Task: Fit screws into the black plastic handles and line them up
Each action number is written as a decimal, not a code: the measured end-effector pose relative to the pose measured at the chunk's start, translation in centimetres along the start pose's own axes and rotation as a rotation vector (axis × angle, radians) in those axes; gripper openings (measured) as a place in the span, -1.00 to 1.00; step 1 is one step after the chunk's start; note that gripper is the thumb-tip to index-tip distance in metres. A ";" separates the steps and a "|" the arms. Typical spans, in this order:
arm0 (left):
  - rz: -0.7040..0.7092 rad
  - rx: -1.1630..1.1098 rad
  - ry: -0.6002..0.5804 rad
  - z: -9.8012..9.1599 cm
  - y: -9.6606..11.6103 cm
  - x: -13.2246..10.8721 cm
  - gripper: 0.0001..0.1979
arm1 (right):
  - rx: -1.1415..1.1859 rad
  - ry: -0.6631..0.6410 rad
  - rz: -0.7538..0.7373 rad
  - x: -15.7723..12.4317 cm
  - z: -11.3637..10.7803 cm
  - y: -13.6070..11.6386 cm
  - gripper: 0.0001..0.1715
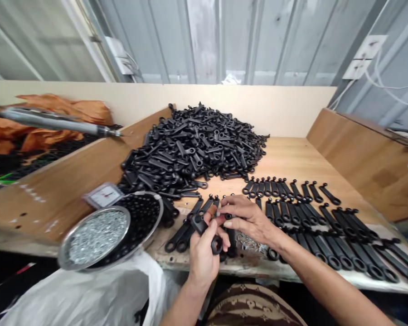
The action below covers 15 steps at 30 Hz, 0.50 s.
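Note:
My left hand is closed around black crank-like handles, each with a ring at one end; their exact number is partly hidden by the fingers. Close against it, my right hand has its thumb and fingers pinched together at the handles' upper end. What sits between those fingertips is too small and covered to make out. Beneath both hands, more black handles lie side by side on the wooden bench. Loose small screws are scattered just under my right hand.
A large heap of black handles fills the bench's back. Rows of handles lie at right. On the left are a metal bowl of screws, a larger bowl of black balls, a square dial and a hanging power screwdriver.

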<state>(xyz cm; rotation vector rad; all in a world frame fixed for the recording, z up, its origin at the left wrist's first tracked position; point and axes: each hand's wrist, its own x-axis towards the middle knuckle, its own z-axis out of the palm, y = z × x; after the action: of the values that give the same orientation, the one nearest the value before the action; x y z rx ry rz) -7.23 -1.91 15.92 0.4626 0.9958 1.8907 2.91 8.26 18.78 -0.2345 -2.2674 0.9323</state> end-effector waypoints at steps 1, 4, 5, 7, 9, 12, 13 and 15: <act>-0.013 0.003 -0.025 1.1 -0.5 0.1 -0.64 | -0.029 0.018 0.007 -1.1 -0.6 0.2 -0.70; -0.052 0.032 -0.080 3.6 -2.2 0.2 -0.60 | -0.121 0.059 -0.007 -3.6 -2.1 1.0 -0.69; -0.064 0.048 -0.087 4.2 -2.7 0.3 -0.60 | -0.154 0.074 -0.017 -4.2 -2.7 1.1 -0.69; -0.083 0.084 -0.089 5.2 -3.5 0.6 -0.58 | -0.229 0.107 -0.022 -5.4 -3.7 1.3 -0.69; -0.091 0.140 -0.086 5.9 -4.2 0.9 -0.54 | -0.330 0.137 0.004 -6.5 -4.7 1.2 -0.69; -0.091 0.268 -0.091 6.8 -5.3 1.5 -0.48 | -0.497 0.151 0.063 -7.8 -5.6 1.1 -0.71; -0.095 0.307 -0.099 7.1 -5.7 1.6 -0.48 | -0.537 0.142 0.080 -8.2 -5.8 1.2 -0.73; -0.104 0.374 -0.133 7.7 -6.3 1.8 -0.52 | -0.576 0.106 0.110 -8.8 -6.0 1.5 -0.75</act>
<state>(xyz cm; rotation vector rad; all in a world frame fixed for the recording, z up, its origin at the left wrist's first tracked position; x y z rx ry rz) 0.44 4.64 15.38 0.7295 1.2634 1.5619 13.34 9.29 16.39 -0.6471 -2.3901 0.2843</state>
